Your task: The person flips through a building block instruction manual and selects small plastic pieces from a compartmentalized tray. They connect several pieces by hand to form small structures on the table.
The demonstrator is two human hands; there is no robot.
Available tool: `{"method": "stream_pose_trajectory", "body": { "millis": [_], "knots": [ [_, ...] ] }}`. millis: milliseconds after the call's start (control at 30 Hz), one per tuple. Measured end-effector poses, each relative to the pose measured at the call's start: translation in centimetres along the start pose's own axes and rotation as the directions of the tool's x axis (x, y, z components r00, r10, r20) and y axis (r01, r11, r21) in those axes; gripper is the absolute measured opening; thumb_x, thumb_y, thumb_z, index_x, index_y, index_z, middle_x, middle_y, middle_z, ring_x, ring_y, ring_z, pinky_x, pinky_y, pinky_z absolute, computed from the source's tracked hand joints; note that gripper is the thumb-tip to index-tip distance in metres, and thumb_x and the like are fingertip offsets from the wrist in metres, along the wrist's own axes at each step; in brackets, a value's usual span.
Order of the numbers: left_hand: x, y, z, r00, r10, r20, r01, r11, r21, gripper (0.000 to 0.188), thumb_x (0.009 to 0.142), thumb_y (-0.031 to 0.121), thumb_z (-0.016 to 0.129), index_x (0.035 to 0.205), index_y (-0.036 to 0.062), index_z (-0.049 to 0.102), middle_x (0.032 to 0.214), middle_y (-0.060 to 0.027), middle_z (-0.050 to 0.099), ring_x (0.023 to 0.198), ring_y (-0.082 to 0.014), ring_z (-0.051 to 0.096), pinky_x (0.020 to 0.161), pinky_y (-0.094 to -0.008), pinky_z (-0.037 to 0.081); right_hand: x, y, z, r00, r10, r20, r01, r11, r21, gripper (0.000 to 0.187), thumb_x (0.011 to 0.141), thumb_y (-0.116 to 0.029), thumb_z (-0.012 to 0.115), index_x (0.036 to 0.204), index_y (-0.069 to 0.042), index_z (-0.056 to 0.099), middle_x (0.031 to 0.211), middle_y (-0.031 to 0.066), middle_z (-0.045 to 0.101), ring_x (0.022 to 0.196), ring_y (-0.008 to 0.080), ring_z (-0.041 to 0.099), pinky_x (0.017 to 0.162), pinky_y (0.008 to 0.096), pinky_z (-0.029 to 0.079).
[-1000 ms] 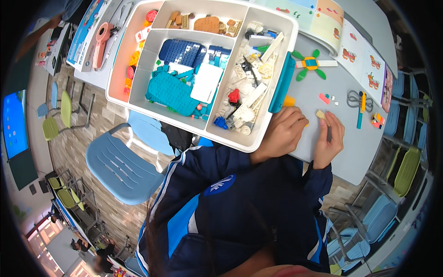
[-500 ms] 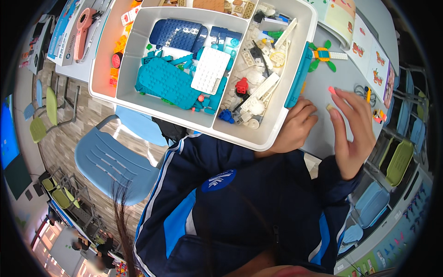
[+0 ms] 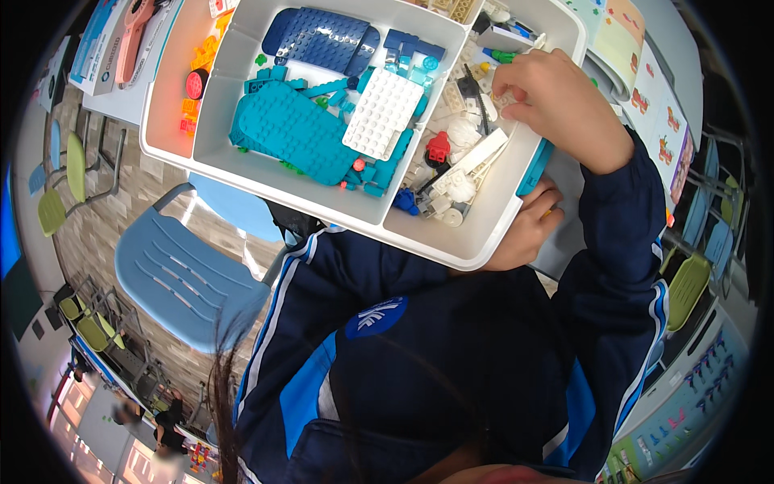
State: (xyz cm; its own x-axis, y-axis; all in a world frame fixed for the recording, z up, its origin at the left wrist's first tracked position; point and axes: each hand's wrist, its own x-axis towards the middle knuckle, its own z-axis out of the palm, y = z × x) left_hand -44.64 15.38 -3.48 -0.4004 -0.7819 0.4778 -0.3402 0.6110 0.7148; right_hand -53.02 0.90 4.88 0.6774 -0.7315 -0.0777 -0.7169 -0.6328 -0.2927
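Note:
My right hand [image 3: 560,105] reaches over the right wall of a white sorting box [image 3: 451,256] into the compartment of white and grey bricks. Its thumb and index finger are curved with a gap between them, at the white pieces; nothing shows between them. My left hand [image 3: 526,234] lies low beside the box's right wall, by the teal latch [image 3: 535,168]. Its fingers are curled round a small yellow piece [image 3: 549,212], mostly hidden. Near the right hand lie a red piece [image 3: 438,147], a long white beam [image 3: 482,153] and a green piece [image 3: 502,56].
The middle compartment holds a large teal plate [image 3: 290,133], a white plate [image 3: 385,109] and dark blue plates [image 3: 318,40]. Orange bricks [image 3: 208,55] fill the left compartment. An open picture booklet [image 3: 657,105] lies beyond my right arm. A blue chair [image 3: 185,274] stands at the left.
My right hand has gone from above the table, up and left into the white-brick compartment. Its arm now covers most of the green-leaved build. The box appears slightly shifted in view.

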Motion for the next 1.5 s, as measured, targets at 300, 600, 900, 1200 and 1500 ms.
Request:
{"method": "stream_pose_trajectory", "body": {
  "millis": [300,600,900,1200,1500],
  "knots": [
    [-0.7,0.1,1.4,1.0,-0.03,-0.005,0.03,0.998,-0.048,0.024,0.068,0.005,0.063,0.091,0.002,0.066,0.105,-0.0069,0.061,0.11,-0.0236,0.057,0.089,-0.0388,0.046,-0.3,-0.7,0.7,0.993,-0.033,-0.11,0.029,0.999,-0.043,0.02,0.069,-0.006,0.076,0.087,-0.004,0.068,0.077,0.0183,0.066,0.079,0.0361,0.066,0.075,0.043,0.051],
    [-0.4,0.1,1.0,0.999,-0.029,0.039,0.029,1.0,0.012,0.02,0.066,0.01,0.062,0.084,0.0043,0.067,0.107,-0.0083,0.061,0.11,-0.025,0.055,0.09,-0.0453,0.046,-2.5,-5.2,1.3,0.995,-0.059,0.077,0.059,0.998,0.007,0.028,0.063,-0.01,0.081,0.087,-0.003,0.07,0.085,0.0144,0.064,0.095,0.0298,0.061,0.083,0.0399,0.05],
    [-0.2,0.1,0.0,0.994,-0.061,0.094,0.062,0.998,-0.006,0.018,0.069,0.005,0.062,0.086,0.0025,0.068,0.107,-0.009,0.062,0.11,-0.0246,0.058,0.089,-0.0408,0.047,-0.9,-4.0,0.0,0.997,-0.069,-0.031,0.071,0.994,0.082,0.024,0.068,-0.013,0.077,0.087,-0.003,0.067,0.088,0.0077,0.058,0.093,0.0287,0.056,0.082,0.0392,0.046],
    [-0.3,0.1,1.0,1.0,-0.018,-0.014,0.017,0.999,-0.028,0.025,0.072,0.005,0.063,0.096,0.0041,0.068,0.104,-0.0111,0.064,0.104,-0.0257,0.061,0.085,-0.0441,0.047,-2.7,-3.2,-0.9,0.98,-0.199,0.024,0.195,0.974,0.115,0.011,0.075,-0.01,0.071,0.084,-0.006,0.07,0.084,0.0091,0.062,0.09,0.0301,0.059,0.08,0.0409,0.045],
    [-0.2,0.1,-0.7,0.99,-0.047,0.13,0.035,0.995,0.094,0.05,0.066,0.011,0.065,0.116,0.005,0.066,0.117,-0.0193,0.063,0.117,-0.0347,0.058,0.092,-0.0625,0.044,-4.5,-4.5,-1.8,0.992,-0.095,0.08,0.089,0.993,0.079,0.041,0.06,0.014,0.062,0.096,-0.003,0.072,0.092,0.0102,0.063,0.093,0.0316,0.058,0.082,0.0372,0.049]
  ]
}}
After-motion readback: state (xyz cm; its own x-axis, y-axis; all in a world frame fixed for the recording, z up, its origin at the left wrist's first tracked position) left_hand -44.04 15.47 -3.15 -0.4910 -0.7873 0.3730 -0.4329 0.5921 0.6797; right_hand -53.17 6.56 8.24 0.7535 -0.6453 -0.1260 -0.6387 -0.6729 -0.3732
